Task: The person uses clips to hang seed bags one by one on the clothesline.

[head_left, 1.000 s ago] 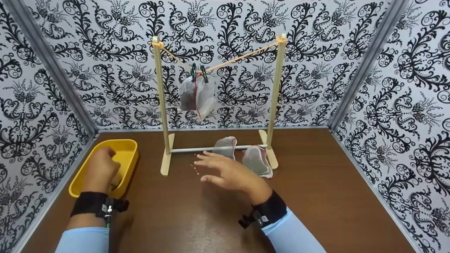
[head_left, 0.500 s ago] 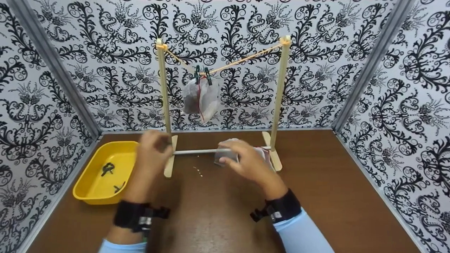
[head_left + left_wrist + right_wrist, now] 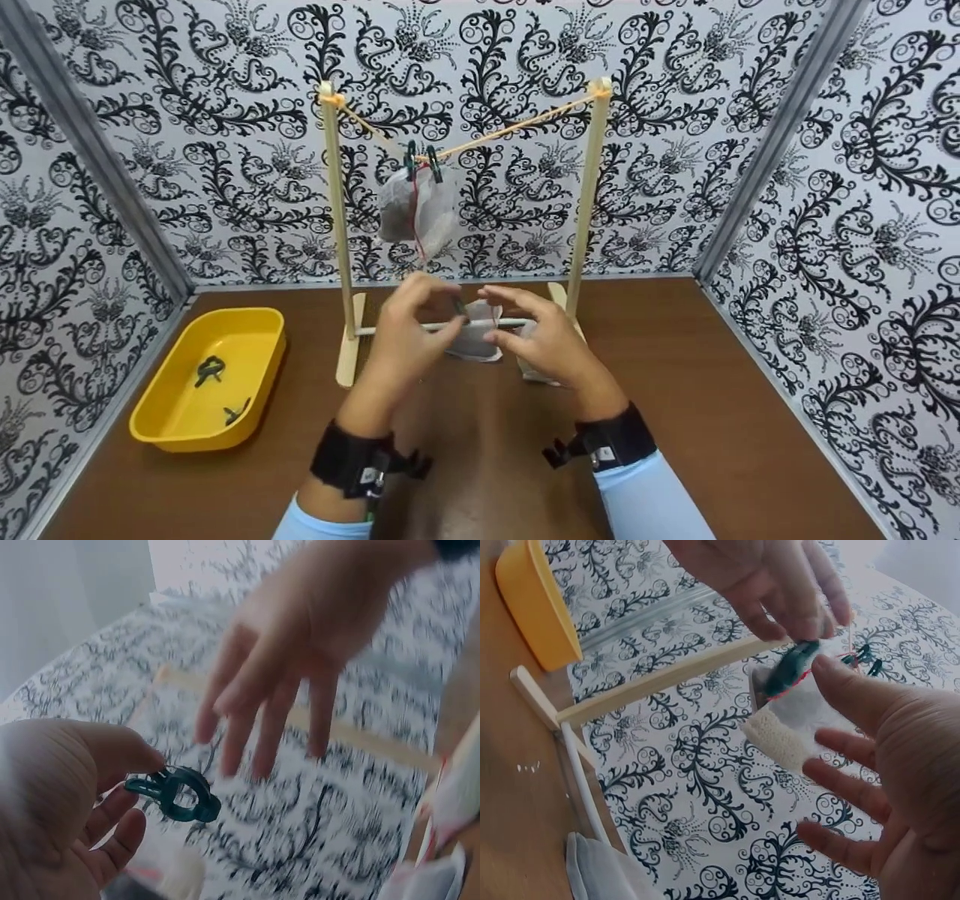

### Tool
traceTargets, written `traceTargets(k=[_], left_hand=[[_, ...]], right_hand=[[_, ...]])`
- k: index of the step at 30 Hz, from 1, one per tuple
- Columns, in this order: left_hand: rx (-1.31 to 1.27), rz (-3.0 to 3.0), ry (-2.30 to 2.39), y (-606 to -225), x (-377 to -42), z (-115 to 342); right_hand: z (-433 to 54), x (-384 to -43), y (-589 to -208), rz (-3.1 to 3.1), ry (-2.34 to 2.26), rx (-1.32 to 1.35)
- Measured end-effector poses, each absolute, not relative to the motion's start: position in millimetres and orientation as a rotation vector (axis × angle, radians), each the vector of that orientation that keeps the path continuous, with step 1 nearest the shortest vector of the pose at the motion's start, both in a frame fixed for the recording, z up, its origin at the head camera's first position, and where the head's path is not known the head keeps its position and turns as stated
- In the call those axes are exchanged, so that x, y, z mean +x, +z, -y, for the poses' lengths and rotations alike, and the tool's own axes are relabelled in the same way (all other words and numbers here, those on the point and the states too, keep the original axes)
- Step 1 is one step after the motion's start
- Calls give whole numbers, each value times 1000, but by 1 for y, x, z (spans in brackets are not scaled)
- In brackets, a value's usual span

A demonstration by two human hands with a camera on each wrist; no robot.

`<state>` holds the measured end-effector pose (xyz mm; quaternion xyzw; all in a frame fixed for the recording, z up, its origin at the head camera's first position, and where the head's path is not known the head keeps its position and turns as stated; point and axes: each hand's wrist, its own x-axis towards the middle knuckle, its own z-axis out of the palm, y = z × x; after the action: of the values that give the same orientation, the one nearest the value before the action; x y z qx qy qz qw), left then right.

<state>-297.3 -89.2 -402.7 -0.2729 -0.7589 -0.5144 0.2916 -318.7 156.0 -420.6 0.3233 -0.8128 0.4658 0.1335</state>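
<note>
My left hand (image 3: 409, 322) pinches a dark green plastic clothespin (image 3: 208, 808) between thumb and fingertips, in front of the small wooden drying rack (image 3: 338, 225). Close by on the right, my right hand (image 3: 547, 337) is raised with its fingers spread and holds nothing. Above and behind the hands, white mesh pouches (image 3: 439, 206) with red drawstrings hang on the orange cord (image 3: 517, 129), clipped by two green clothespins (image 3: 435, 166). On the table, one pouch (image 3: 476, 341) lies by the rack's white bottom rod; another pouch (image 3: 538, 376) is mostly hidden behind my right hand.
A yellow tray (image 3: 187, 444) stands at the left with dark clothespins (image 3: 210, 369) in it. Small pale crumbs (image 3: 529, 766) lie on the brown table (image 3: 690, 420). Patterned walls (image 3: 847, 187) enclose the back and sides.
My left hand has come out of the yellow tray and moved right to the rack, with a clothespin in its fingers. My right hand has shifted slightly right and stays empty.
</note>
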Motion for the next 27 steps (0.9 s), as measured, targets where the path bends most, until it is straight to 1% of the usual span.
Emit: traceTargets(k=[3, 10, 16, 21, 27], left_hand=[[-780, 2006, -1414, -402, -291, 83], [-868, 2001, -1494, -395, -279, 70], [-920, 2001, -1440, -392, -276, 68], [-907, 2028, -1456, -392, -277, 71], [-870, 2119, -1430, -402, -284, 74]], right_hand=[[-153, -317, -420, 2338, 1432, 1004], [-154, -314, -421, 2226, 1392, 1074], [-157, -315, -417, 2144, 1451, 1162], [-162, -320, -409, 2170, 1531, 1109], [-167, -326, -407, 2156, 1702, 956]])
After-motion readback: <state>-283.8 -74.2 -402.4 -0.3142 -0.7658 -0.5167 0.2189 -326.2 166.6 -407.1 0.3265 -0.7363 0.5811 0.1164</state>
